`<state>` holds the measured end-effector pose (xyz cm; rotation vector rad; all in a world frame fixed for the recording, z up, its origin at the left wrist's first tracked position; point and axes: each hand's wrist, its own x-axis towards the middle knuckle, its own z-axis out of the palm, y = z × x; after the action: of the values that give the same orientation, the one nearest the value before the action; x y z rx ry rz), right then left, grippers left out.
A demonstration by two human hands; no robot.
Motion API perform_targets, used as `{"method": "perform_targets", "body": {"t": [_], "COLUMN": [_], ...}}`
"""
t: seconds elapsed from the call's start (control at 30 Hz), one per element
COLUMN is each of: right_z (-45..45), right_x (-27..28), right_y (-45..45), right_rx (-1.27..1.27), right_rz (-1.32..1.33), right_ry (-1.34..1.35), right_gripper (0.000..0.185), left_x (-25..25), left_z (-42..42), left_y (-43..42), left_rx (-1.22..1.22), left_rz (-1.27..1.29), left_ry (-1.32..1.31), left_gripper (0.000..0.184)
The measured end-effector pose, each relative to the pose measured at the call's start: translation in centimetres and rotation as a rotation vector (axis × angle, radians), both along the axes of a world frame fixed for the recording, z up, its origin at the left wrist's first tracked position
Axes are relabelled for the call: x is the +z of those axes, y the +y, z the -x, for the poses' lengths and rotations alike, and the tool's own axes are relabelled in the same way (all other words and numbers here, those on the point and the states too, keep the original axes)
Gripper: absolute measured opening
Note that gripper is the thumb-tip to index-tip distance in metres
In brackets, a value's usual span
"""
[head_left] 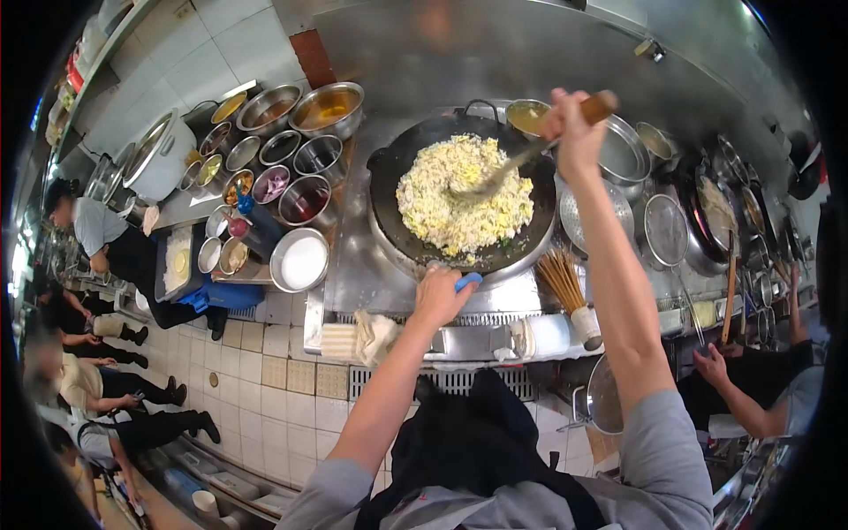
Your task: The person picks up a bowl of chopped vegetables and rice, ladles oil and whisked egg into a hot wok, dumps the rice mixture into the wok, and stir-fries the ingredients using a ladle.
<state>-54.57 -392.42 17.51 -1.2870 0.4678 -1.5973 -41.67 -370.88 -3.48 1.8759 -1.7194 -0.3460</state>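
A large black wok (389,208) sits on the steel stove, holding a heap of fried rice (450,190) with yellow egg and green bits. My left hand (439,296) is closed on a blue cloth (468,281) at the wok's near rim. Raised over the wok's right side, my right hand (579,132) grips the wooden handle of a metal ladle (521,161). The ladle's head lies in the rice and is blurred; its exact outline cannot be made out.
Bowls of ingredients, including a white one (303,261), stand left of the wok. To its right are a bamboo brush (563,278), a perforated strainer (601,216) and a mesh skimmer (665,228). Several people stand at the far left; another person's hand (712,367) shows at right.
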Motion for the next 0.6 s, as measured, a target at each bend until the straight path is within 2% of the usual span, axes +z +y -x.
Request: {"method": "perform_targets", "body": {"t": [0.03, 0.13, 0.2, 0.27, 0.33, 0.4, 0.47, 0.53, 0.57, 0.6], "right_z": [0.8, 2.2, -0.7, -2.5, -1.8, -0.8, -1.0, -3.0, -3.7, -4.2], "right_x": [1.9, 0.2, -4.4, -4.7, -1.5, 1.7, -1.5, -5.8, -6.6, -6.8], "right_y": [0.5, 2.7, 1.6, -1.0, -0.1, 1.7, 5.1, 6.2, 5.1, 3.1], "right_rx": [-0.021, -0.187, -0.227, -0.119, -0.062, 0.018, -0.136, -0.14, -0.05, -0.028], "right_rz": [0.032, 0.044, 0.087, -0.047, -0.091, -0.099, -0.023, -0.049, -0.119, -0.082], "right_ry": [-0.055, -0.038, -0.162, -0.161, -0.176, -0.182, -0.178, -0.298, -0.391, -0.314], "right_gripper": [0.03, 0.029, 0.029, 0.03, 0.03, 0.032, 0.031, 0.028, 0.026, 0.029], "left_x": [0.1, -0.2, -1.0, 0.2, 0.3, -0.1, 0.7, -0.3, -0.3, -0.3], "left_z": [0.1, -0.3, -0.3, -0.1, -0.2, -0.1, -0.1, -0.1, -0.1, -0.1], "left_y": [-0.3, -0.5, -0.4, -0.2, -0.3, -0.2, -0.2, -0.1, -0.5, -0.6], "left_rx": [0.006, 0.007, -0.033, -0.028, -0.037, -0.008, 0.003, -0.017, -0.02, -0.021], "left_rz": [0.02, 0.051, 0.045, -0.011, -0.11, -0.054, -0.069, -0.077, -0.093, -0.11], "left_ry": [0.013, 0.034, 0.042, 0.027, 0.006, 0.018, 0.029, 0.036, 0.041, 0.045], "left_gripper": [0.037, 0.037, 0.037, 0.035, 0.033, 0.034, 0.034, 0.034, 0.034, 0.034]}}
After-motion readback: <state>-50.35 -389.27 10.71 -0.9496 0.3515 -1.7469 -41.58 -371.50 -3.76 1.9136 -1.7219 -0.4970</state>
